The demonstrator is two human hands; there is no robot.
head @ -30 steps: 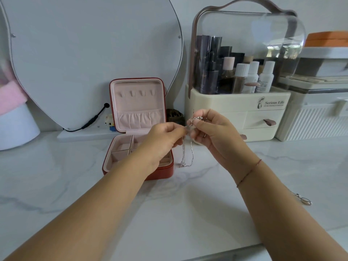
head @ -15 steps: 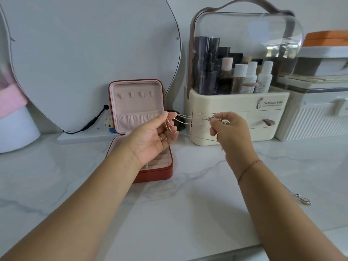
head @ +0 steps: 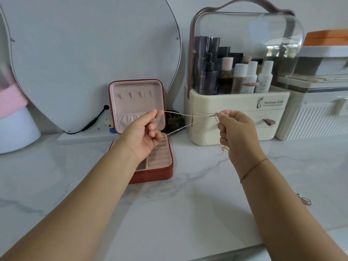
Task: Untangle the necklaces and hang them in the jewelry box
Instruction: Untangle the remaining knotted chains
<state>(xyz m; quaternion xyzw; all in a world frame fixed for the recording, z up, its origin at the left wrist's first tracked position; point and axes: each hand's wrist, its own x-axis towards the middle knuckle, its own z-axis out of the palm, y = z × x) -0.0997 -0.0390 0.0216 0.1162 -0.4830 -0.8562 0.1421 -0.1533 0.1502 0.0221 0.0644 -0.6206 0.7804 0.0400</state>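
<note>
A thin silver necklace chain (head: 188, 117) is stretched taut in two strands between my hands, above the counter. My left hand (head: 145, 132) holds the loop end, with the strands running off its fingers. My right hand (head: 235, 130) pinches the other end by the clasp, and a small pendant hangs below its fist. The red jewelry box (head: 150, 174) stands open behind my left hand; its pink lid (head: 135, 102) is upright with a row of hooks and a pocket. A second necklace (head: 306, 200) lies on the counter at the right, partly hidden by my right forearm.
A cream cosmetics organizer (head: 235, 113) with a clear dome and bottles stands behind my right hand. A large mirror (head: 84, 53) leans on the wall at the left, with a black cable at its base. White storage boxes (head: 316, 113) fill the far right. The white marble counter (head: 178, 213) spreads in front.
My hands were close together with the chain dangling in a bunch. They have since moved apart, and the chain now stretches taut between them in two strands.
</note>
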